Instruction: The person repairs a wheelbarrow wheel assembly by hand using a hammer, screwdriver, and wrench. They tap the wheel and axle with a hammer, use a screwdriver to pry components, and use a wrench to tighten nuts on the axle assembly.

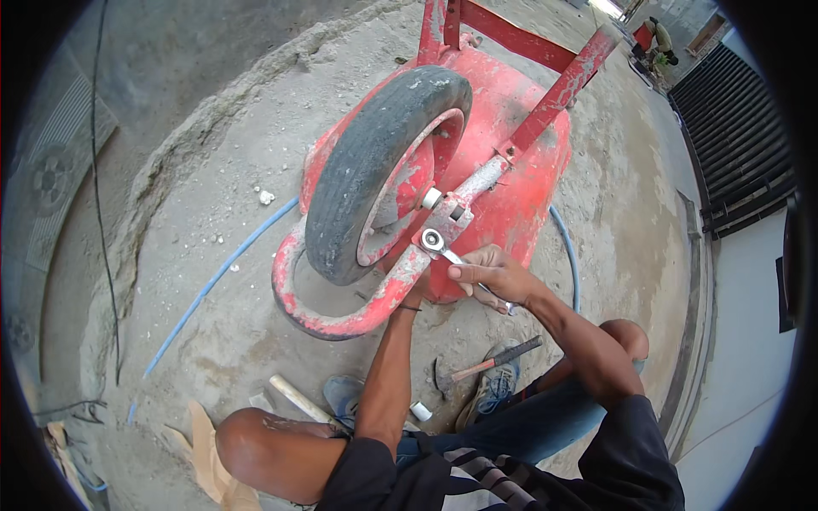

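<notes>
An upturned red wheelbarrow [503, 94] lies in front of me, its black-tyred wheel [375, 170] uppermost and its paint dusted with cement. My right hand [494, 277] is closed around the handle of a ratchet wrench [453, 257]. The wrench's round head sits on the painted tube frame [400, 285], just below the axle bracket [447, 217]. My left hand [417, 294] reaches under that tube beside the wheel. Its fingers are hidden behind the frame, so what they touch cannot be seen.
A hammer [486, 364] lies by my right shoe [498, 387]. Near my left shoe are a pale wooden handle [298, 399] and a small white cylinder [420, 411]. A blue hose [221, 281] runs beneath the wheelbarrow. Another person [658, 36] bends over far right, near a dark slatted gate [733, 136].
</notes>
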The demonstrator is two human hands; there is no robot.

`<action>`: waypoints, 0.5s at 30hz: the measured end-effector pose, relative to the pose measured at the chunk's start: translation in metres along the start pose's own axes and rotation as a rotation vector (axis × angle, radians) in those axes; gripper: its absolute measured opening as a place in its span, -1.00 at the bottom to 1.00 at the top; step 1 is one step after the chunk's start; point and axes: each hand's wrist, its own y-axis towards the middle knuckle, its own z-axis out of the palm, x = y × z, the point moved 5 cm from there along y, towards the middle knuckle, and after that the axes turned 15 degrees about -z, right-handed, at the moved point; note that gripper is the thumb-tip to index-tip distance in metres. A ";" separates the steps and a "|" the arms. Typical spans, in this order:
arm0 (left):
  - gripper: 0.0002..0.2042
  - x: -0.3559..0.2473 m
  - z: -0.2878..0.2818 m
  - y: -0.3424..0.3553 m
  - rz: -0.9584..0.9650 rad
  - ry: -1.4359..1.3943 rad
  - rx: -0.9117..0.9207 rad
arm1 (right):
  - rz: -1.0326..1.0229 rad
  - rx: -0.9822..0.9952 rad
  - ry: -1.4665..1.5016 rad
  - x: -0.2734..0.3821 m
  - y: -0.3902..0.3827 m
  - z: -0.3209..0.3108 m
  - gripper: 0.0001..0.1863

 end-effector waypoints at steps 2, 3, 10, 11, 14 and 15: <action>-0.75 -0.004 -0.002 -0.002 0.012 -0.018 -0.001 | -0.002 -0.103 0.014 -0.002 -0.007 0.014 -0.59; -0.85 -0.025 -0.008 -0.010 0.204 -0.008 -0.181 | -0.009 -0.213 0.020 -0.001 -0.010 0.016 -0.59; -0.75 -0.040 -0.018 -0.023 0.220 -0.032 -0.170 | -0.116 -0.875 0.504 -0.006 0.002 0.109 -0.59; -0.76 -0.041 -0.020 -0.018 0.220 -0.035 -0.169 | -0.113 -0.877 0.504 -0.006 0.000 0.105 -0.59; -0.78 -0.042 -0.023 -0.018 0.216 -0.031 -0.157 | -0.072 -0.612 0.322 0.001 -0.020 0.082 -0.63; -0.79 -0.042 -0.026 -0.017 0.215 -0.025 -0.158 | -0.072 -0.604 0.320 0.001 -0.026 0.072 -0.63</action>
